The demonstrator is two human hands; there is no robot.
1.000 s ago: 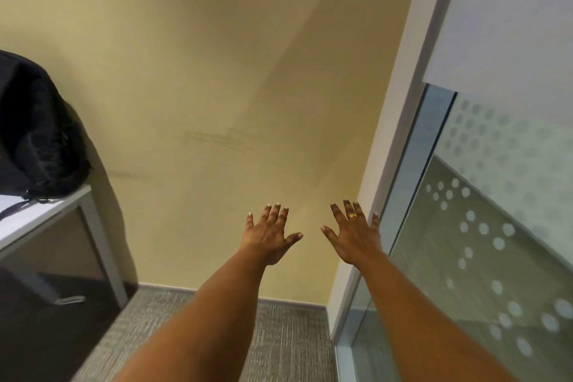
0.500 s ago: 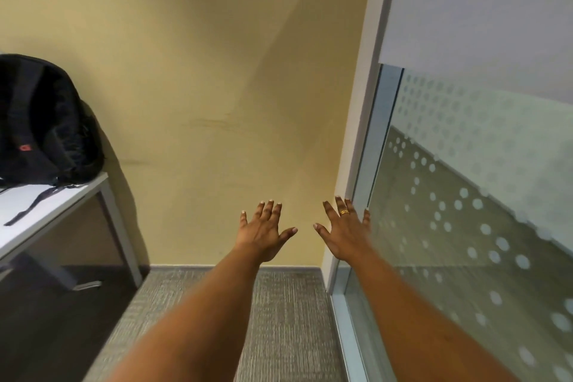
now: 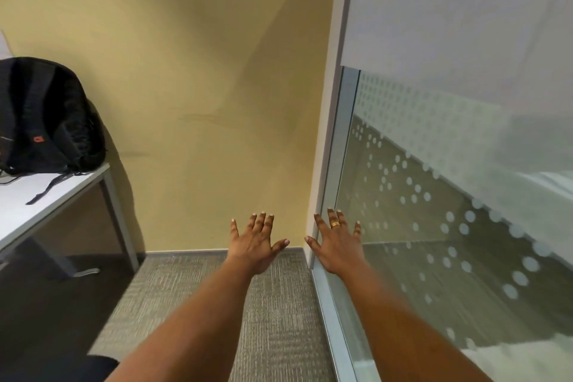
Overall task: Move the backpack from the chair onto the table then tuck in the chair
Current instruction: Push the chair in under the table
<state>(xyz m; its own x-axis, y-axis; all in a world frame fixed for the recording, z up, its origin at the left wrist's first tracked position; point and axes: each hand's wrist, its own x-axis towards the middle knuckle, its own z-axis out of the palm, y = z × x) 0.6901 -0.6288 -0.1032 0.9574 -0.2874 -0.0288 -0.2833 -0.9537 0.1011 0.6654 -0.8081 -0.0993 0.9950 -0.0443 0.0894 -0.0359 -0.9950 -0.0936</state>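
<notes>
A black backpack (image 3: pixel 46 116) with a small red logo stands upright on the white table (image 3: pixel 34 200) at the far left, leaning against the yellow wall, one strap trailing over the tabletop. My left hand (image 3: pixel 255 243) and my right hand (image 3: pixel 338 245) are stretched out in front of me, palms down, fingers spread, holding nothing. Both hands are far to the right of the backpack, over the carpet near the room's corner. A gold ring sits on a finger of my right hand. A dark rounded edge (image 3: pixel 99 364) shows at the bottom left; I cannot tell whether it is the chair.
A yellow wall (image 3: pixel 201 71) faces me. A frosted, dotted glass partition (image 3: pixel 449 195) in a grey frame runs along the right. The table's grey leg (image 3: pixel 119 223) stands at the left on grey carpet (image 3: pixel 279 304).
The view has swung left and down, so the backpack and table show more fully and more carpet is visible. Both hands stay outstretched and spread.
</notes>
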